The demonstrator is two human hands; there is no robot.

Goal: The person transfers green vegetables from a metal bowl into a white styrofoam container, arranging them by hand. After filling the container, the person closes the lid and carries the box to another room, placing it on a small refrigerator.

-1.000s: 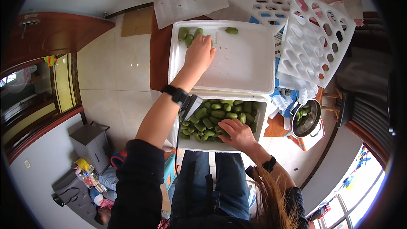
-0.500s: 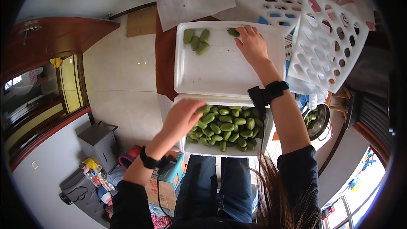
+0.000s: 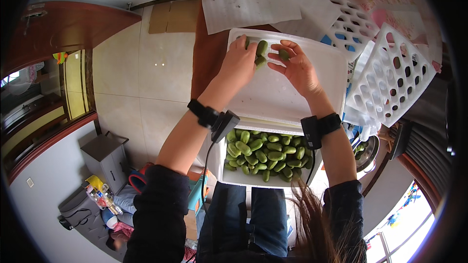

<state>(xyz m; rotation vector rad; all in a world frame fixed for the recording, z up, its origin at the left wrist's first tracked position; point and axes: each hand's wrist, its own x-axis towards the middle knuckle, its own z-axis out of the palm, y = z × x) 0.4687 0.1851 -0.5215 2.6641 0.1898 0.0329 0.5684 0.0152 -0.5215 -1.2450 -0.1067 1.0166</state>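
Note:
At the far left corner of a shallow white foam lid [image 3: 292,98], my left hand [image 3: 239,63] curls its fingers around a small green oval fruit [image 3: 247,42]. Beside it lie other green fruits [image 3: 262,47], close to my fingertips. My right hand [image 3: 301,70] is just to the right, above the lid, with a small green fruit [image 3: 283,54] between thumb and fingers. Nearer me, a white foam box [image 3: 243,181] holds many more such fruits [image 3: 275,156]. Neither hand touches the box.
White trays with oval holes [image 3: 392,78] lean at the right, beside a metal pan [image 3: 373,153] with green fruits in it. White foam sheets [image 3: 248,2] lie beyond the lid on a brown surface. A grey cabinet [image 3: 105,153] stands on the left.
My left hand has moved from the box up to the lid's fruits. My right hand has shifted toward it, lifting the lone fruit off the lid. My view has shifted slightly.

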